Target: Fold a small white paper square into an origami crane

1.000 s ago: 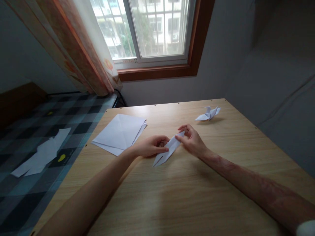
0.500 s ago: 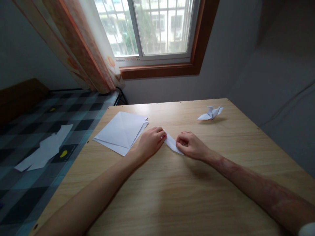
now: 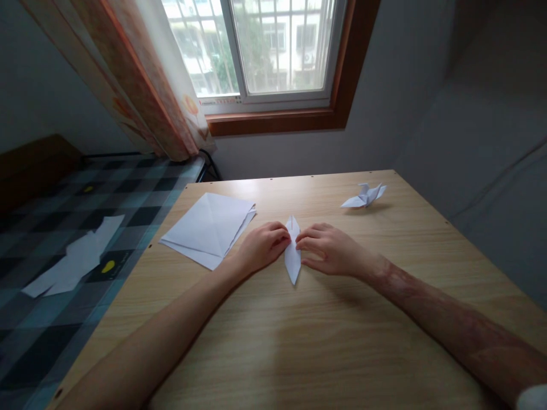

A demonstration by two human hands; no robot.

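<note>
A narrow, diamond-shaped piece of folded white paper [image 3: 293, 265] lies on the wooden table in front of me, its long points facing away and toward me. A slit runs down from its far point. Curled fingers of my left hand [image 3: 265, 245] pinch its left edge. My right hand [image 3: 331, 249] is at the right edge, thumb and fingers apart, the fingertips touching the paper. To the left of my hands rests a stack of square white paper sheets [image 3: 209, 225] with crease lines. A folded paper crane [image 3: 364, 196] stands near the far right of the table.
The pale wooden table [image 3: 273, 341] reaches toward the wall below a window [image 3: 282, 51]. At left is a bed with a checked cover [image 3: 38, 353], and white paper scraps [image 3: 77, 262] lie on it. A curtain [image 3: 154, 85] hangs beside the window.
The folded paper has turned from a slant to pointing straight away from me. My right hand has loosened from a curl, its fingers now spread at the paper's edge. My left hand stays beside it.
</note>
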